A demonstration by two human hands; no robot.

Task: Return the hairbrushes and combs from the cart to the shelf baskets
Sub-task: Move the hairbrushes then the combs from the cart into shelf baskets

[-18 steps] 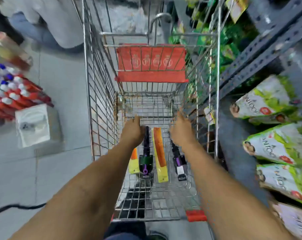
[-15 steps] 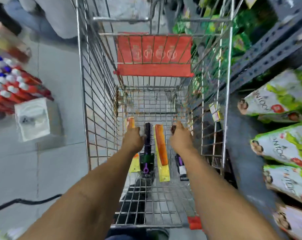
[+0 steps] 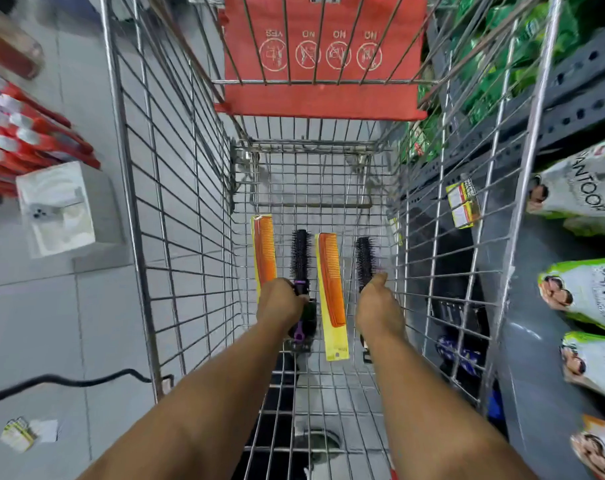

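Note:
Two orange combs on yellow cards and two black round hairbrushes lie side by side on the floor of the wire cart (image 3: 162,258). My left hand (image 3: 280,303) covers the near end of the left comb (image 3: 264,251), and its fingers curl around the purple handle of the left hairbrush (image 3: 300,252). The middle comb (image 3: 331,282) lies free between my hands. My right hand (image 3: 377,303) is closed over the handle of the right hairbrush (image 3: 364,259), thumb against its bristles. No shelf basket is in view.
The cart's red child seat flap (image 3: 322,98) stands at its far end. A grey shelf with white and green packets (image 3: 585,289) runs along the right. On the left floor are red bottles (image 3: 24,140), a white box (image 3: 56,206) and a black cable (image 3: 69,379).
The view has dropped closer into the cart. Both hands have slid back from the items' far ends to the brush handles and closed on them.

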